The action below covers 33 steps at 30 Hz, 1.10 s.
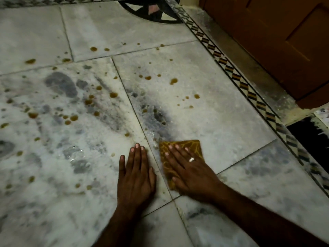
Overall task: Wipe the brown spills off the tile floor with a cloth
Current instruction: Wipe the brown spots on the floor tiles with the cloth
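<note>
You face a brown wooden door (277, 43) at the upper right. Along its foot runs a patterned border strip (231, 72) of dark and pale diamonds. Left of the door, a dark circular floor inlay (151, 13) shows partly.

Brown, yellow-patterned cloth (188, 146); grey-veined tiles (204, 122)

Views: one, head-worn, wide-angle.
Facing: forward and steeply down onto the floor (204, 111).
Nearness: close; both forearms enter from the bottom edge, hands at lower centre.
Framing: door (277, 38) in the upper right, patterned border (229, 70) running diagonally from top centre to the right edge.
Overlap: none, single view.
</note>
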Motion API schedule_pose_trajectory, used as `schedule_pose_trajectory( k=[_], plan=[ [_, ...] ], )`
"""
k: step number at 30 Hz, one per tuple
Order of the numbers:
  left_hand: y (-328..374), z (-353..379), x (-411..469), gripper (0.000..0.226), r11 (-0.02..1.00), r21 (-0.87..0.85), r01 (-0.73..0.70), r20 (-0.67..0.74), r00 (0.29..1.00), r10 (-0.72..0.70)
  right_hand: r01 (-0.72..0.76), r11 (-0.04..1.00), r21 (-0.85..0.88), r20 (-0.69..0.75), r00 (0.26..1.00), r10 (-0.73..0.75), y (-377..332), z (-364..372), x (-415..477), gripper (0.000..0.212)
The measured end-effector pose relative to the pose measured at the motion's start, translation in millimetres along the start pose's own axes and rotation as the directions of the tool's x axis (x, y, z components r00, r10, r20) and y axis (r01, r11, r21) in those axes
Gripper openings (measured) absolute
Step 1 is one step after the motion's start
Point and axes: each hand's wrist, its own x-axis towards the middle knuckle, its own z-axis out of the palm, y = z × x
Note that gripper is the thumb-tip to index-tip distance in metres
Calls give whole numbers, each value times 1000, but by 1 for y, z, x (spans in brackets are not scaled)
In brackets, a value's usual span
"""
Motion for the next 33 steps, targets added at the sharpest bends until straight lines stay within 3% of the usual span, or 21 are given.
schedule_pose_trajectory(
  k=[2,4,8,14,21,28,33],
  plan=[
    [-10,-2,-6,63,999,13,43,22,999,-43,-40,999,12,-38,998,40,12,3,-14,70],
    [-17,-3,-10,64,997,20,73,33,997,-74,-187,982,23,-66,980,188,26,3,-12,68],
    [-28,-5,-15,66,989,27,147,67,987,-149,-309,951,13,-2,951,309,30,1,39,73],
    [-45,-7,-27,63,988,38,147,40,988,-148,-109,993,44,-32,993,110,-26,-2,78,72],
    [-60,-13,-42,63,995,34,94,48,994,-95,179,984,13,-40,983,-179,-55,0,7,71],
    [-68,-22,-58,66,988,34,149,95,984,-151,-77,997,33,-83,993,79,-28,3,34,71],
    [-78,-23,-70,65,967,47,251,50,966,-254,22,999,24,-92,996,-19,-68,5,92,72]
  ],
)
